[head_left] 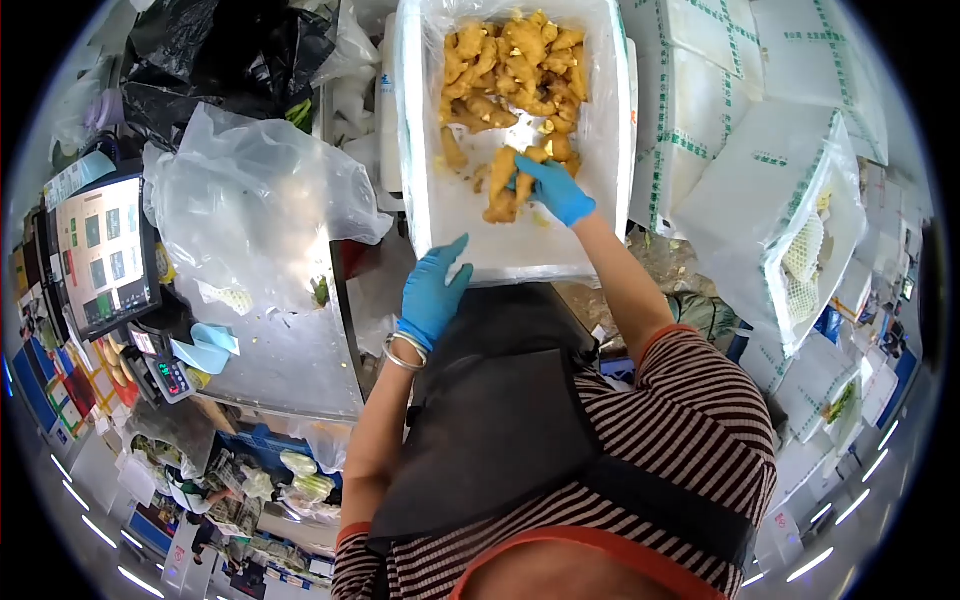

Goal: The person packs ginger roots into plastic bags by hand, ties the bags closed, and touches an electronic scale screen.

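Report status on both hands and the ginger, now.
Right hand gripping ginger piece inside white box. Left hand empty, open, by the box's near left corner. More ginger heaped beyond.

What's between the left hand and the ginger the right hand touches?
In the head view, a bare stretch of the white box's floor lies between the left hand and that ginger.

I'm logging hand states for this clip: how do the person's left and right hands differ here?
The left hand holds nothing, its thumb and fingers apart; the right hand grips ginger. The left hand is by the near left corner of the white box, while the right hand reaches inside it. Bangles circle the left wrist; the right wrist shows none. Both hands wear blue gloves.
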Tool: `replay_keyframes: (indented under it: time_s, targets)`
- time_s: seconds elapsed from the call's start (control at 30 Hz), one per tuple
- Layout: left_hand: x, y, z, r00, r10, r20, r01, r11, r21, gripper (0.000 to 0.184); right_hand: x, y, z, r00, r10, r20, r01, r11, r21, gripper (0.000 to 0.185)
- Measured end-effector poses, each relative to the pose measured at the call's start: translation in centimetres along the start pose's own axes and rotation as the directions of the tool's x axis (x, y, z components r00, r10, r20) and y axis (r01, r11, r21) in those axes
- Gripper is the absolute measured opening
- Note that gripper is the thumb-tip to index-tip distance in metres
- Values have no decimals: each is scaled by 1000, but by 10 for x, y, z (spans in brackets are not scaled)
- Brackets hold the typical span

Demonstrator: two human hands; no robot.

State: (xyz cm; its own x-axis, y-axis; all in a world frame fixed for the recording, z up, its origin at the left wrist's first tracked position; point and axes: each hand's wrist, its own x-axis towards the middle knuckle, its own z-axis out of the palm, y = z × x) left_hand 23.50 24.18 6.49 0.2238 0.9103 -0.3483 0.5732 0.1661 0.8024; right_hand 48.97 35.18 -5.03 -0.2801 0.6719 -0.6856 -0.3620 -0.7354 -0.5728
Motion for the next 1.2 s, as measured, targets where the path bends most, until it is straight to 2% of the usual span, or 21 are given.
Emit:
replay_keyframes:
  time_s: [0.07, 0.1, 0.2, 0.23, 0.37, 0.5, 0.6, 0.63, 0.67, 0.7, 0.73, 0.77, 0.8, 0.83, 0.93, 0.97, 1.0, 1.07, 1.1, 1.13, 1.2]
  targets:
    - [13, 15, 9, 980, -169, -103, 122, 927, -355, 66, -26, -7, 3, 996, 12, 92, -8, 999, -45, 36]
    - [23, 23, 15, 967, -247, -58, 166, 789, -592, 69, -44, -14, 22, 996, 49, 69, -43, 996, -84, 44]
    - [48, 23, 23, 928, -156, 340, 362, 597, -715, 62, -60, -9, 44, 990, 37, 136, 2, 960, -278, 54]
    - [50, 21, 27, 916, -152, 372, 387, 580, -717, 51, -65, -10, 55, 991, -114, 75, 133, 919, -370, 54]
    - [52, 31, 11, 820, -212, 532, 568, 421, -707, 44, -49, -9, 36, 994, 23, -104, -65, 906, -419, 58]
    - [35, 27, 1, 807, -207, 553, 590, 287, -755, 41, -55, -10, 55, 968, 251, 8, -251, 968, 16, 55]
    - [23, 12, -1, 838, -194, 511, 545, 227, -807, 45, -16, 20, 33, 944, 12, 329, -172, 871, 461, 49]
    - [17, 13, -3, 864, -202, 461, 499, 224, -837, 46, -3, 17, 33, 976, 194, 103, -219, 891, 398, 40]
    - [11, 13, -4, 888, -211, 409, 451, 220, -865, 47, 7, 15, 44, 989, 144, -16, -141, 982, 124, 37]
    - [6, 4, -4, 889, -226, 397, 444, 217, -869, 50, 20, 14, 55, 992, 60, -111, -78, 982, -171, 34]
    - [0, -1, -3, 904, -254, 344, 404, 247, -881, 51, 32, 13, 61, 984, -47, -174, -38, 890, -455, 32]
    - [-6, -4, -3, 915, -284, 288, 365, 276, -889, 51, 58, 27, 53, 964, -222, -146, 37, 653, -756, 31]
    - [-12, -7, -2, 921, -316, 228, 326, 305, -895, 51, 94, 56, 38, 928, -370, -46, 79, 315, -946, 31]
    - [-15, -3, -4, 916, -367, 162, 263, 246, -933, 44, 118, 75, 34, 878, -465, 113, 89, -73, -993, 33]
    - [-28, -6, -14, 915, -384, 124, 237, 262, -936, 43, 140, 79, 54, 899, -437, 39, -18, -125, -992, 25]
    - [-31, -14, -12, 913, -399, 81, 224, 326, -918, 41, 135, 74, 57, 915, -395, 75, 14, -155, -988, 24]
    - [-34, -15, -15, 912, -405, 65, 221, 351, -910, 40, 128, 63, 67, 931, -366, 18, -21, -102, -995, 25]
    - [-39, -15, -22, 914, -403, 36, 210, 396, -894, 38, 83, 19, 83, 992, -22, -126, -110, 363, -925, 30]
    - [-43, -13, -25, 913, -408, 5, 183, 398, -899, 38, 80, 19, 53, 986, 157, -58, -145, 621, -770, 33]
    - [-49, -11, -29, 912, -410, -28, 152, 399, -904, 39, 78, 16, 27, 951, 303, 62, -221, 806, -549, 41]
    - [-57, -18, -33, 910, -409, -67, 104, 382, -918, 39, 20, 1, 26, 942, 256, 217, -172, 924, -341, 41]
